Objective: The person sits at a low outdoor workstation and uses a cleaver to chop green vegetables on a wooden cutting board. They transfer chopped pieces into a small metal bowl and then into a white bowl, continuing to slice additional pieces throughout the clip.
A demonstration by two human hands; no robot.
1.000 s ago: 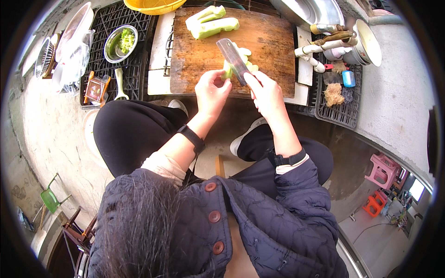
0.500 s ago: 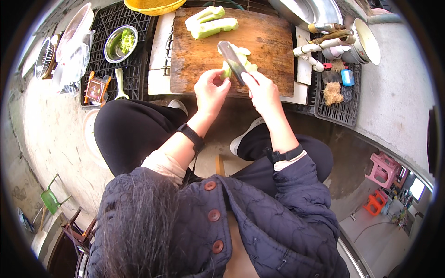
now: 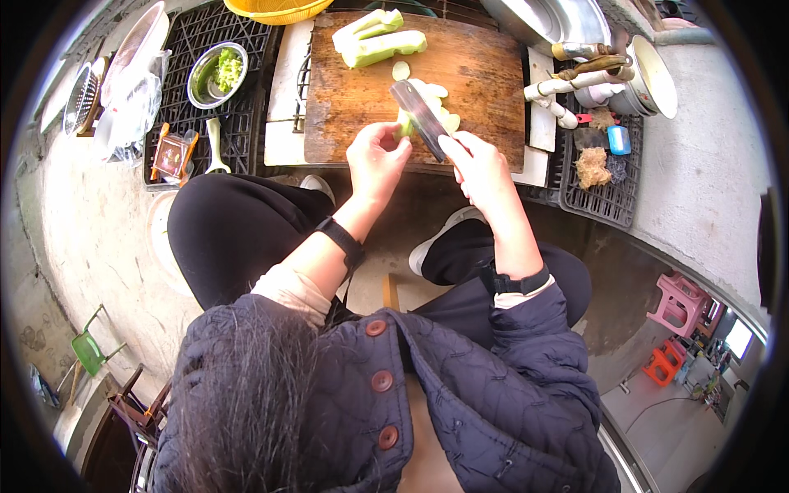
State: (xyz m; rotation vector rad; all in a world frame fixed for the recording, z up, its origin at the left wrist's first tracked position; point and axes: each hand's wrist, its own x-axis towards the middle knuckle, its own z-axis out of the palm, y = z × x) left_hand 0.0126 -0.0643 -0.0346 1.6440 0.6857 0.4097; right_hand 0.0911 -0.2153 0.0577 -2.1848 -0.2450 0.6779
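My right hand (image 3: 479, 167) grips a kitchen knife (image 3: 421, 117) by its handle, the broad dark blade slanting up and left over the cutting board (image 3: 477, 62). Fingers curled, my left hand (image 3: 376, 160) holds a short pale green vegetable stem (image 3: 404, 123) against the board, just left of the blade. Round pale slices (image 3: 436, 90) lie beyond and beside the knife, some partly hidden by it. One slice (image 3: 401, 71) rests apart from the others. Farther back, thick peeled stems (image 3: 385, 48) lie on the wooden board.
A metal bowl (image 3: 217, 76) with chopped greens and a white-handled peeler (image 3: 216, 146) sit on a black crate at left. Knife handles (image 3: 579, 82) and a pot (image 3: 652, 78) crowd the board's right side. A yellow basket (image 3: 275, 8) and a steel basin (image 3: 546, 20) stand behind.
A round slice now lies apart, beyond the knife tip. My right hand has moved slightly right and toward me with the knife. My left hand stays nearly in place.
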